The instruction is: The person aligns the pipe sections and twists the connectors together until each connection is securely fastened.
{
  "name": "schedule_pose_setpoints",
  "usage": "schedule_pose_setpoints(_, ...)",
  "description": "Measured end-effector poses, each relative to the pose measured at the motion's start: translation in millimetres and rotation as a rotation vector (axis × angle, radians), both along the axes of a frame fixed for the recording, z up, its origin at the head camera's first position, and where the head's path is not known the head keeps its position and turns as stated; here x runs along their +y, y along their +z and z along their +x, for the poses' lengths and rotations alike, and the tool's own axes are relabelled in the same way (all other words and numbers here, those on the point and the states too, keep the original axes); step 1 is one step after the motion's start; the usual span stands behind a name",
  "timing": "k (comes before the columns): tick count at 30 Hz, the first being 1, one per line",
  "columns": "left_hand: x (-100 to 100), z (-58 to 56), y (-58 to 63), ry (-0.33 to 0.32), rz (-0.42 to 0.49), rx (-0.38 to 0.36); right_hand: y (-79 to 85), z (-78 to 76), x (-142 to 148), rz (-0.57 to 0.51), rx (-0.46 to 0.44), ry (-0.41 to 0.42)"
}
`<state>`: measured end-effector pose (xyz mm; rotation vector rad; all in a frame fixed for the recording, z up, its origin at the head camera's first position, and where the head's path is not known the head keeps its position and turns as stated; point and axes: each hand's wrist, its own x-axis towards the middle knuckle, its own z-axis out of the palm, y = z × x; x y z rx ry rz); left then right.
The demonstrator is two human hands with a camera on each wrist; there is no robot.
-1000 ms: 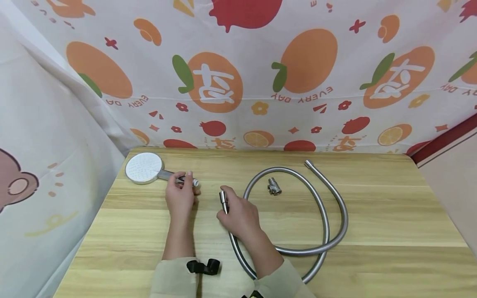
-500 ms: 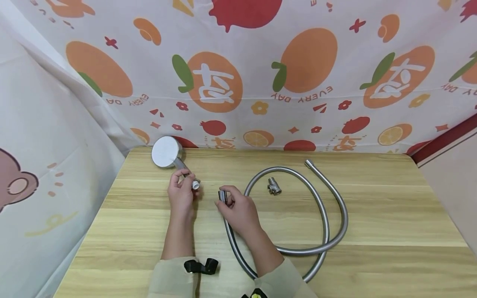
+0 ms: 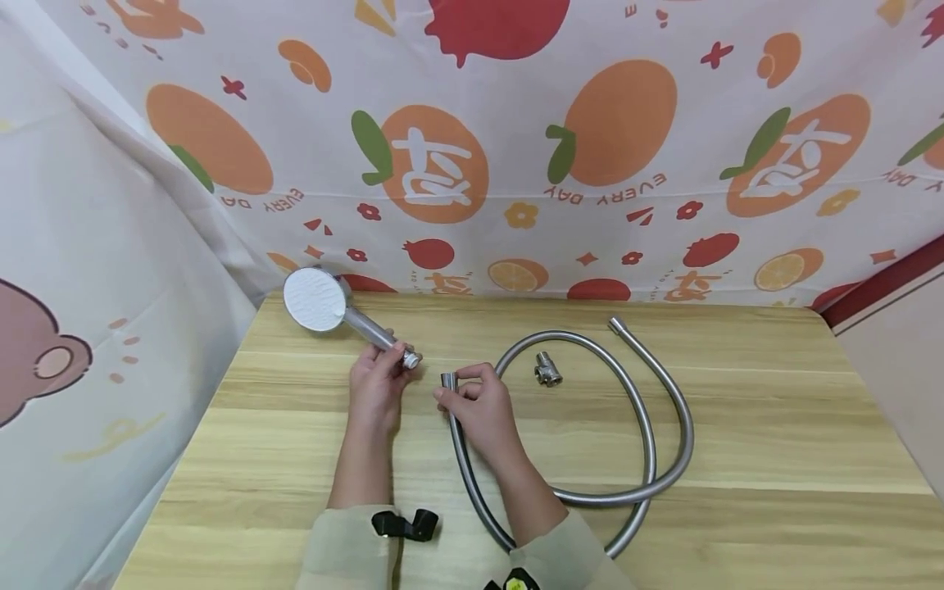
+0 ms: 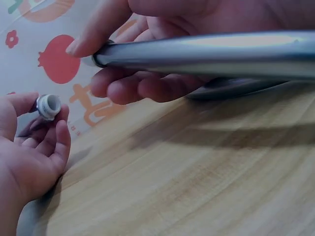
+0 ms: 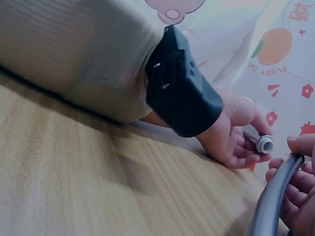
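Note:
My left hand (image 3: 374, 393) holds a shower head (image 3: 315, 300) by its handle, thumb and fingers around it near the threaded end. The round white face tilts up at the far left of the table. In the left wrist view the open threaded end (image 4: 49, 106) pokes out past the fingers. My right hand (image 3: 483, 414) pinches one end of a grey metal shower hose (image 3: 472, 483) just behind its connector. That end points away from me, a short gap from the handle's thread. The hose loops across the table to its other end at the back.
A small metal T-shaped fitting (image 3: 547, 370) lies inside the hose loop. A wooden table (image 3: 774, 426) carries everything, with a fruit-print curtain (image 3: 531, 164) along its back edge. A dark camera mount (image 5: 184, 91) sits on the left wrist.
The shower head has risen off the table, its face swinging up and back. The left hand has shifted slightly right towards the hose end. The right hand has moved little and keeps its pinch.

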<state>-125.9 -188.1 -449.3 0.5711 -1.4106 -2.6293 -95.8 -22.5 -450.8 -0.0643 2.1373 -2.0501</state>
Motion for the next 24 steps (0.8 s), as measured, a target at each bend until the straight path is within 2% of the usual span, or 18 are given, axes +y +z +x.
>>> schedule_pose_setpoints(8, 13.4, 0.0, -1.2, -0.147, 0.136, 0.058, -2.4, -0.5, -2.4, -0.158, -0.061, 0.051)
schedule_pose_setpoints(11, 18.1, -0.1, -2.9, -0.21, 0.14, 0.093, -2.7, -0.2, -2.8, -0.174, -0.083, 0.063)
schedule_pose_setpoints(15, 22.6, 0.6, -4.8, -0.285, 0.1, 0.122, -3.3, -0.4, -3.5, -0.2, -0.122, 0.075)
schedule_pose_setpoints(18, 23.7, 0.8, -6.8, -0.303, 0.085, 0.127, -2.4, -0.4, -3.8, -0.221, -0.139, 0.077)
schedule_pose_setpoints(24, 21.4, 2.3, -9.7, -0.308, 0.142, 0.175, -2.4, 0.4, -3.1, -0.239, -0.155, 0.091)
